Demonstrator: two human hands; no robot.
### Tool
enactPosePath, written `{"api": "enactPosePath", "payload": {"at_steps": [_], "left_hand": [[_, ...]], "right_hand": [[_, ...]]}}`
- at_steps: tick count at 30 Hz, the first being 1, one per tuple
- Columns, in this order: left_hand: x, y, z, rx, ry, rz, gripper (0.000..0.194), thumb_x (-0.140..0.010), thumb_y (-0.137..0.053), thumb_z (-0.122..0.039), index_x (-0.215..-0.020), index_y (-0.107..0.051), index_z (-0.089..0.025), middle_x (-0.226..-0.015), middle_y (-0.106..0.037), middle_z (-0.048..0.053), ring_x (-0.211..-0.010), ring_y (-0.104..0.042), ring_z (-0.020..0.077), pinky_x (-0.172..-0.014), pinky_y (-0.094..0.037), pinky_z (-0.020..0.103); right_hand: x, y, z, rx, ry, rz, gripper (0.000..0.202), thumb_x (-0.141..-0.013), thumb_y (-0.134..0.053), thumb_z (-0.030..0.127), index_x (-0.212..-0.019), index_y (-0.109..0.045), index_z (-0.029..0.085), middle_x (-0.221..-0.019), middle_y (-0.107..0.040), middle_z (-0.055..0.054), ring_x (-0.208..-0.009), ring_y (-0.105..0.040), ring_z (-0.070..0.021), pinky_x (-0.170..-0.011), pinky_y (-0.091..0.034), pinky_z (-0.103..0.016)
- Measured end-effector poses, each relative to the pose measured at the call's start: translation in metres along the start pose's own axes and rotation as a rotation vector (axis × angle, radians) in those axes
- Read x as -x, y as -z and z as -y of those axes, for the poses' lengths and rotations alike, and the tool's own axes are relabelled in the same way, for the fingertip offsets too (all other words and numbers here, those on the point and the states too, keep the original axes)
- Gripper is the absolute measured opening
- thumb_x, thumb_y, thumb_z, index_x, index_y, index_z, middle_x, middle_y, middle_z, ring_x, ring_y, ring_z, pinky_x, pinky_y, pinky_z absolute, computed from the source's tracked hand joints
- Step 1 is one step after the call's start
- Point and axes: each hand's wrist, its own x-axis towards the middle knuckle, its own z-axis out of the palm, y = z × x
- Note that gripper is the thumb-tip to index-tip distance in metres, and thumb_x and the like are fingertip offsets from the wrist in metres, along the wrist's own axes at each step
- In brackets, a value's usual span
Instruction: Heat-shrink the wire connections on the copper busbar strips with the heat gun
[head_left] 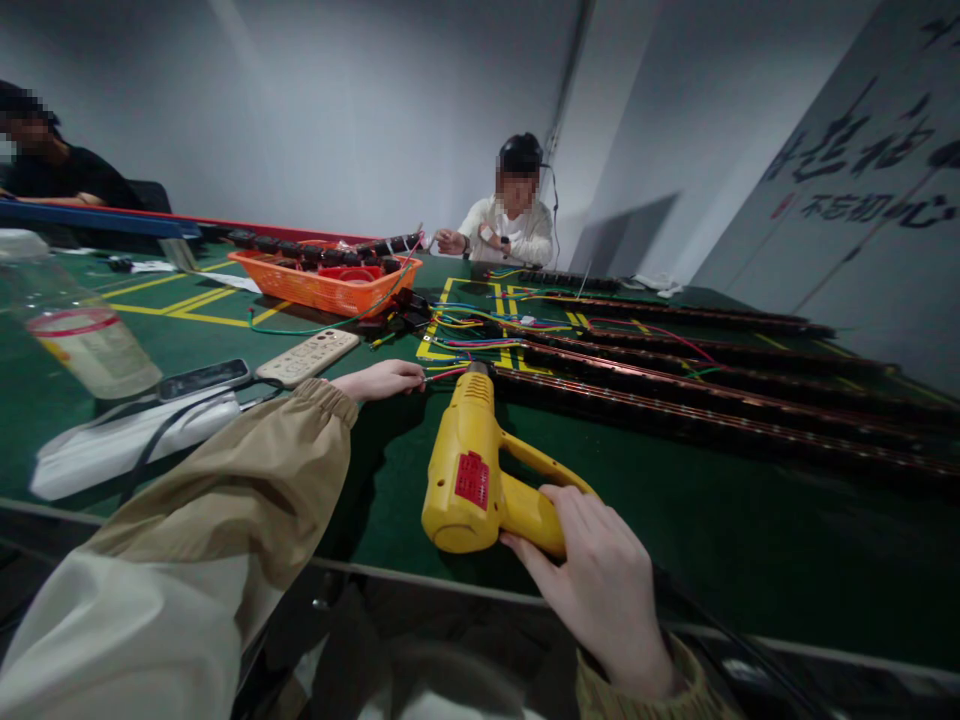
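A yellow heat gun [450, 480] with a red label is held by its handle in my right hand [604, 570], fingers wrapped round it. Its dark nozzle [480, 369] points away from me, close to the wire ends of the nearest long strip. My left hand [386, 380] pinches thin coloured wires [448, 375] just left of the nozzle; red shows beyond the fingertips. The wires lead to a long dark strip [637, 404] with copper-coloured lines, lying to the right. Several similar strips [675, 372] lie behind it, with loose coloured leads at their left ends.
An orange basket [315, 285] of dark parts stands behind my left hand. Left are a beige power strip [307, 357], a phone [204, 380], a white box-like piece [135, 445] and a clear jar [90, 340]. A co-worker [517, 220] sits opposite, another person [67, 170] far left.
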Motion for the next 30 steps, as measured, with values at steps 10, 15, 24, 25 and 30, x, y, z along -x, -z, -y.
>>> {"api": "enactPosePath", "payload": {"at_steps": [10,15,24,25,30], "left_hand": [[0.002,0.003,-0.006,0.03,-0.038,0.043,0.044,-0.084,-0.043,-0.052,-0.084,-0.061,-0.013,-0.079,-0.059,0.002,-0.073,-0.049,0.0135,-0.071,-0.038,0.024],[0.0,0.002,-0.001,0.014,-0.045,0.034,0.044,-0.084,-0.042,-0.052,-0.084,-0.059,-0.012,-0.081,-0.058,0.002,-0.076,-0.048,0.0143,-0.075,-0.038,0.025],[-0.001,0.002,0.0,-0.01,-0.072,0.036,0.044,-0.085,-0.041,-0.051,-0.086,-0.059,-0.011,-0.081,-0.057,0.002,-0.078,-0.047,0.0155,-0.077,-0.038,0.026],[0.0,0.002,-0.001,-0.012,-0.077,0.038,0.044,-0.085,-0.041,-0.05,-0.087,-0.06,-0.011,-0.081,-0.058,0.002,-0.078,-0.047,0.0156,-0.078,-0.039,0.026],[0.001,0.003,-0.004,-0.02,-0.086,0.039,0.043,-0.085,-0.042,-0.048,-0.087,-0.06,-0.01,-0.08,-0.057,0.002,-0.077,-0.047,0.0147,-0.076,-0.038,0.025]], "right_hand": [[-0.005,-0.002,0.01,-0.067,0.004,0.034,0.042,-0.084,-0.05,0.055,-0.096,-0.055,0.016,-0.083,-0.06,-0.005,-0.076,-0.056,-0.0205,-0.07,-0.041,-0.033],[-0.011,-0.003,0.022,-0.153,0.013,0.108,0.04,-0.078,-0.06,0.053,-0.094,-0.055,0.016,-0.083,-0.059,-0.004,-0.077,-0.055,-0.0205,-0.07,-0.042,-0.033],[-0.014,-0.002,0.025,-0.192,0.006,0.101,0.042,-0.078,-0.059,0.056,-0.093,-0.057,0.017,-0.084,-0.061,-0.004,-0.078,-0.057,-0.0192,-0.07,-0.043,-0.032],[-0.014,-0.002,0.025,-0.197,0.002,0.099,0.042,-0.078,-0.06,0.056,-0.094,-0.057,0.017,-0.084,-0.061,-0.003,-0.079,-0.057,-0.0191,-0.07,-0.043,-0.032],[-0.013,-0.002,0.021,-0.182,-0.013,0.095,0.039,-0.076,-0.064,0.052,-0.094,-0.056,0.018,-0.087,-0.063,-0.003,-0.079,-0.057,-0.0197,-0.072,-0.041,-0.032]]}}
